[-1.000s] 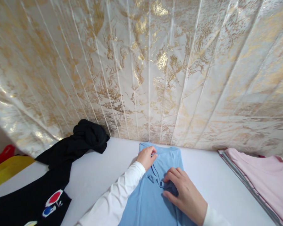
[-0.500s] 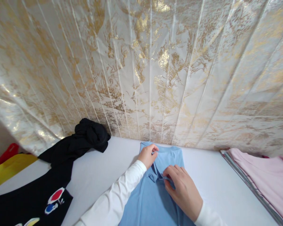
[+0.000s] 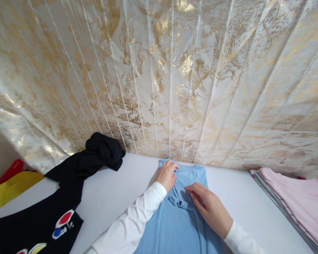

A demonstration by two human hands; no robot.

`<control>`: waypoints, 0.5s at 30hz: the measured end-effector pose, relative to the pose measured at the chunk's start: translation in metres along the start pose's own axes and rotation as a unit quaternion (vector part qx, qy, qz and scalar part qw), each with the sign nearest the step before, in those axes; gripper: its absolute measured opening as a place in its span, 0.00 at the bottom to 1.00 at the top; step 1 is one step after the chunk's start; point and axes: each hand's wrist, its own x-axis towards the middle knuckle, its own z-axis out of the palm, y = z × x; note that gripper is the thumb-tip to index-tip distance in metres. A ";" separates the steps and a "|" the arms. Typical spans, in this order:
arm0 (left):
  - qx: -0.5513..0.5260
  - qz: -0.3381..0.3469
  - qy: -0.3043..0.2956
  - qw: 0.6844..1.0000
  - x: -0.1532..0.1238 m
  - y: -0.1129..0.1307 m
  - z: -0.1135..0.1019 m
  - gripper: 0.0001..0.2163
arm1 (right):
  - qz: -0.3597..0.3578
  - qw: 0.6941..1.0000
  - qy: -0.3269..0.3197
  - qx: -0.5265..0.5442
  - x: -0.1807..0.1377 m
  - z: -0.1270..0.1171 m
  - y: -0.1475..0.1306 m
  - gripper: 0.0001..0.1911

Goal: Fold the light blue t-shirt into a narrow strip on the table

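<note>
A light blue shirt (image 3: 178, 222) lies flat on the white table (image 3: 116, 194), its collar end toward the gold-patterned wall. My left hand (image 3: 167, 175) rests on the shirt's far left corner with fingers curled, pinching the fabric near the collar. My right hand (image 3: 209, 208) lies on the shirt just right of the collar fold, fingers stretched out and pressing the cloth flat. Both arms wear white sleeves.
A black garment (image 3: 76, 176) with red and blue print sprawls at the left, bunched near the wall. Yellow and red cloth (image 3: 7, 183) shows at the far left edge. A stack of folded clothes topped by a pink one (image 3: 299, 201) sits at the right.
My right hand has slid a little to the right and flattened on the shirt. My left hand has shifted slightly toward the far corner. The view has drifted a bit.
</note>
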 end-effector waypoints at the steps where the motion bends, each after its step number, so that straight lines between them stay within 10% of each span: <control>1: 0.009 0.006 0.000 1.000 -0.002 0.005 -0.004 0.15 | 0.001 1.000 0.017 -0.009 0.002 -0.001 0.010 0.16; 8: 0.038 0.057 -0.069 0.995 -0.027 0.027 -0.016 0.10 | -0.016 0.986 -0.015 -0.168 0.007 0.005 0.050 0.25; 15: 0.102 0.050 -0.188 0.975 -0.051 0.017 -0.002 0.28 | 0.025 0.978 -0.046 -0.202 0.007 0.010 0.050 0.34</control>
